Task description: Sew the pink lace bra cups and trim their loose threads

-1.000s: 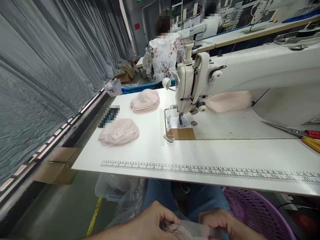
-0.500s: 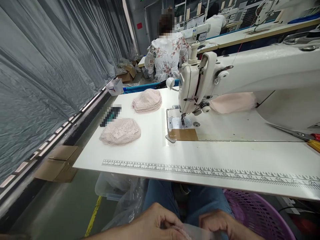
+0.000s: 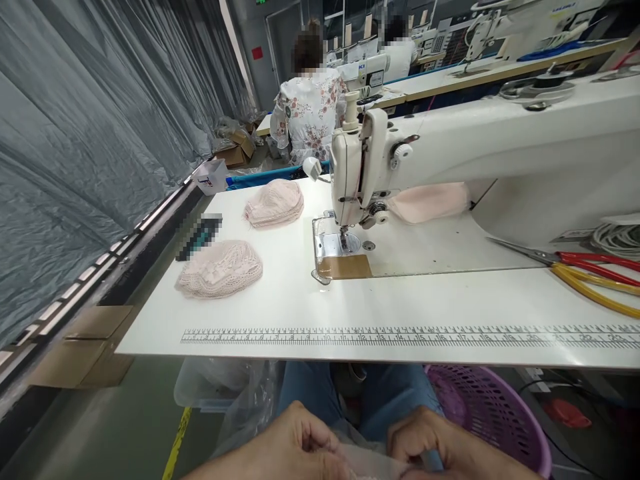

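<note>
Head view: my left hand (image 3: 295,443) and right hand (image 3: 440,447) pinch a thin translucent piece (image 3: 367,460) low over my lap, below the worktop's (image 3: 400,300) near edge. I'd keep both pinches tight and the piece taut.

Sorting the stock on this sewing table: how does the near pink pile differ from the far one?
The near pile lies by the table's left edge, well left of the sewing machine; the far pile sits further back and closer to the machine. The near pile shows open, netted lace and spreads wide; the far pile shows finer ribbing and looks more compact. Both are pale pink, domed stacks, and no hand touches either.
</note>
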### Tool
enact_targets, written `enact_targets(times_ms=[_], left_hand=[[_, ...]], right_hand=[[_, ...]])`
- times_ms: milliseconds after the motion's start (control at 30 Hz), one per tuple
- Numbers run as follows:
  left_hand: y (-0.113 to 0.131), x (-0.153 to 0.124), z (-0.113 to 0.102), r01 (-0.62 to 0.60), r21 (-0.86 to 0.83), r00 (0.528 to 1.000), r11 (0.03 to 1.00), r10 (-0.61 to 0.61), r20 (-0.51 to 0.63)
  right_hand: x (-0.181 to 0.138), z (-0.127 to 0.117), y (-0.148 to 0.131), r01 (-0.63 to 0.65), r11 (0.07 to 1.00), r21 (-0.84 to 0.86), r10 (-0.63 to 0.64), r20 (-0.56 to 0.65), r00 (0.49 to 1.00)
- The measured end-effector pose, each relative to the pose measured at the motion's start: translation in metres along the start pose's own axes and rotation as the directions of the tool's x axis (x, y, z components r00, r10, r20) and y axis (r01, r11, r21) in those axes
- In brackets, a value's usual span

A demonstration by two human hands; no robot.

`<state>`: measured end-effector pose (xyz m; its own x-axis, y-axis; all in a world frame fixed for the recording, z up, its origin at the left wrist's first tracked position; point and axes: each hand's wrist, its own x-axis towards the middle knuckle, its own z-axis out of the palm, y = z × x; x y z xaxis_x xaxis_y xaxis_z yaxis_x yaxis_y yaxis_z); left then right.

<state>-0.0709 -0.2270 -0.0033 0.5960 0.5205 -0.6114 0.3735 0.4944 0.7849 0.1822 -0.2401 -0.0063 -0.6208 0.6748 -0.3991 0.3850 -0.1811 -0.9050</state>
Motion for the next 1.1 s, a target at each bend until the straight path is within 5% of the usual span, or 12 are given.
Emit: enact_targets(times_ms=[333, 600, 800, 1100], left_hand=[[0.006, -0.007, 0.0, 0.021, -0.031, 1.0, 0.999, -0.021, -0.001], [0.002, -0.007, 0.0, -0.011, 0.043, 1.0, 0.999, 0.011, -0.013], [0.005, -0.006, 0.003, 0.02, 0.136, 0.999, 0.991, -0.026, 0.043], [0.01, -0.002, 0.011, 0.055, 0.199, 0.998, 0.978, -0.055, -0.007]], right_hand=[[0.001, -0.002, -0.005, 0.117, 0.989, 0.091, -0.127, 0.104, 0.987], [0.004, 0.016, -0.008, -0.002, 1.0, -0.03, 0.003, 0.011, 1.0], [0.005, 0.019, -0.017, 0.016, 0.994, -0.112, -0.017, -0.008, 1.0], [0.002, 0.016, -0.021, -0.121, 0.967, -0.225, 0.135, 0.05, 0.99]])
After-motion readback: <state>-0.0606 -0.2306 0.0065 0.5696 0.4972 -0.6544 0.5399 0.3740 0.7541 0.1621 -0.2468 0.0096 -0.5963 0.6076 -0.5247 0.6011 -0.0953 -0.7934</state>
